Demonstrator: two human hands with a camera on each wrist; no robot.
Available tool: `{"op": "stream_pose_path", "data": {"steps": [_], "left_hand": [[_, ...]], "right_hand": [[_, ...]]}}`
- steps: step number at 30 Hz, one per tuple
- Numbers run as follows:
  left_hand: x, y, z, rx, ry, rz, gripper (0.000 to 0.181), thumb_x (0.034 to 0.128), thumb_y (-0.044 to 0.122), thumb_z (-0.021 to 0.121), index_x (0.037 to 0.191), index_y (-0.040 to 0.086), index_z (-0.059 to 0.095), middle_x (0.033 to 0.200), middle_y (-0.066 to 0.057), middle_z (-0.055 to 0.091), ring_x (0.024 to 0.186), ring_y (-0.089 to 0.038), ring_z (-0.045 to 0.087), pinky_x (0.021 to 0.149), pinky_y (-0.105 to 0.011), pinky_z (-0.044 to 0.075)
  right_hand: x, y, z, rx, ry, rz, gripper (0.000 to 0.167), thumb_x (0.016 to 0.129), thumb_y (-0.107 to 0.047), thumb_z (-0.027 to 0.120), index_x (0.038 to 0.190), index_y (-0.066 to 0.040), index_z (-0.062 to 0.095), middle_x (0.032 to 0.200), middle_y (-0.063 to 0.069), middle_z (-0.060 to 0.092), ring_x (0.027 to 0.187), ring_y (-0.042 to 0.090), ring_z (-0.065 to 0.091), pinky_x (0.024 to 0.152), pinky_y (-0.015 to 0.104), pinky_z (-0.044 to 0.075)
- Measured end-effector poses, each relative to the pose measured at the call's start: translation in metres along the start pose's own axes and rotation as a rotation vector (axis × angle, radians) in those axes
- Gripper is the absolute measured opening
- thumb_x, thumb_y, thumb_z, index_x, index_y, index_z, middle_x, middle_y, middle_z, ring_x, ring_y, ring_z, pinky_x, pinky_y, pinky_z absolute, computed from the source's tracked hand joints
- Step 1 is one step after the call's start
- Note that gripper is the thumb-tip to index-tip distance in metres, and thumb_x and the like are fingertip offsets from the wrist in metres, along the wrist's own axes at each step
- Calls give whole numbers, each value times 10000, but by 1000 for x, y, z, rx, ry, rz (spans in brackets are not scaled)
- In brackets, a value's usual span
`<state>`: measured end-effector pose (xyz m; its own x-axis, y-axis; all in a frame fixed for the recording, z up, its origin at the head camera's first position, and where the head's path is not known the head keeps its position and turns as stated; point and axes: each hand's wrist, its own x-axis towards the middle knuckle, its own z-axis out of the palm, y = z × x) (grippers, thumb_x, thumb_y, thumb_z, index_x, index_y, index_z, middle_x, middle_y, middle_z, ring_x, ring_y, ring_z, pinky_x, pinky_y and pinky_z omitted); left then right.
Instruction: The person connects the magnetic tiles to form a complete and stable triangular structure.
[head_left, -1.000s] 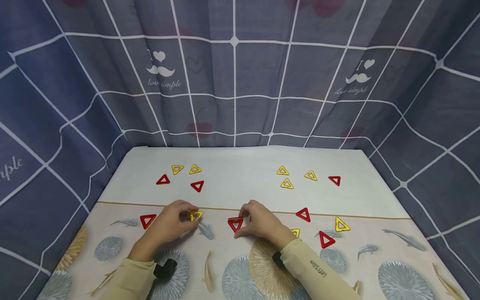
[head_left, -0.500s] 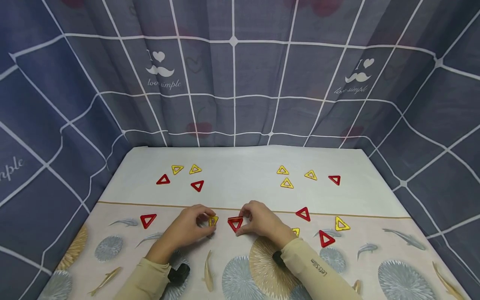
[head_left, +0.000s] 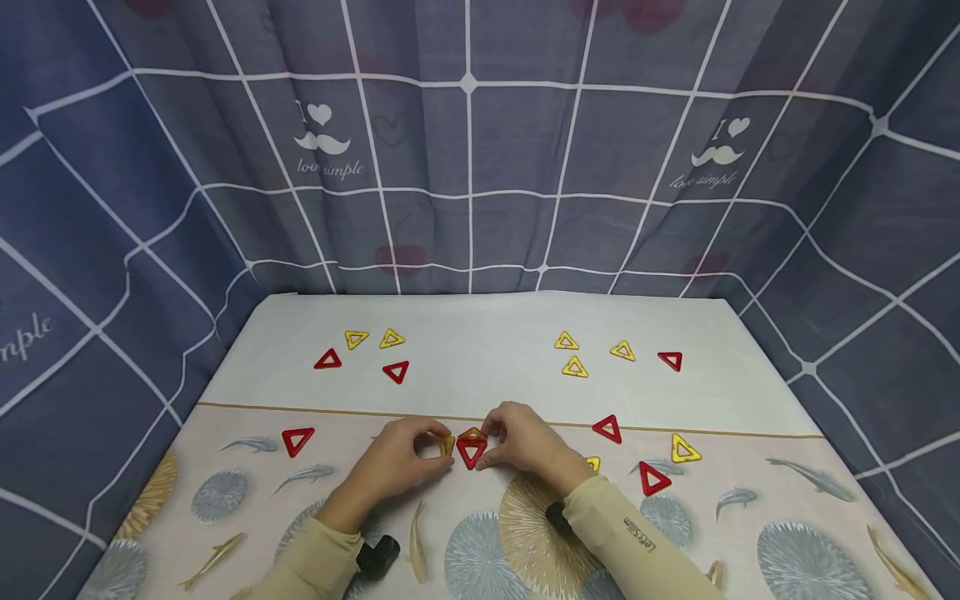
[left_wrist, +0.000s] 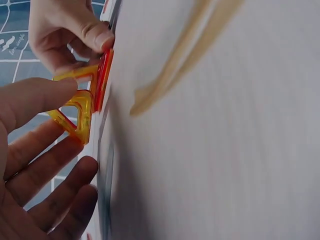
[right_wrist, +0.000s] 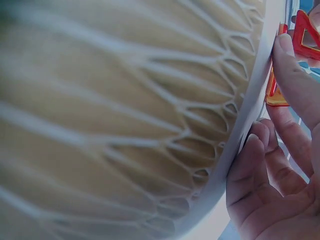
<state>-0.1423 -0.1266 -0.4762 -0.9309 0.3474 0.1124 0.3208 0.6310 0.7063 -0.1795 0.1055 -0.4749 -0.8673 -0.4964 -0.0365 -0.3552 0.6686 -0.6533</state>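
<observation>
Near the table's middle, my left hand pinches a yellow triangular frame tile between thumb and fingers, tilted up off the cloth. Just right of it a red triangular tile lies flat, with an orange-looking tile standing along its far edge. My right hand holds this pair from the right side, thumb at the red tile. In the left wrist view the held yellow tile is close beside the red tile; whether they touch is unclear. The right wrist view shows the pair partly hidden behind my fingers.
Loose red and yellow triangles lie around: a red one on the left, red and yellow ones on the right. More sit on the white strip at the back. A checked curtain encloses the table.
My left hand has moved right with the yellow tile, up to the red tile, turning it more upright. My right hand has stayed nearly still, holding the pair.
</observation>
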Motion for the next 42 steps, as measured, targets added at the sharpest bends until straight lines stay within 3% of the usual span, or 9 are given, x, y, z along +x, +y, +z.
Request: {"op": "stream_pose_path", "data": {"steps": [34,42], "left_hand": [[2,10,16,23,33,-4,252,803,182,855,1020,132,738,952,50,701,906,-153,650,813,-388,535],[1,10,17,21,25,34,276,780,172,880,1015,130,740,1003,30,691,930,-159,634,823,-380,525]], "right_hand": [[-1,-1,0,-19,7,-21,263,695,-219,942,854,-139,748,814,-47,635,752,124,533,691,303,460],[-4,0,1,9,1,-44,257,713,-191,932,849,-119,726,765,-61,632,717,83,544,677,282,473]]}}
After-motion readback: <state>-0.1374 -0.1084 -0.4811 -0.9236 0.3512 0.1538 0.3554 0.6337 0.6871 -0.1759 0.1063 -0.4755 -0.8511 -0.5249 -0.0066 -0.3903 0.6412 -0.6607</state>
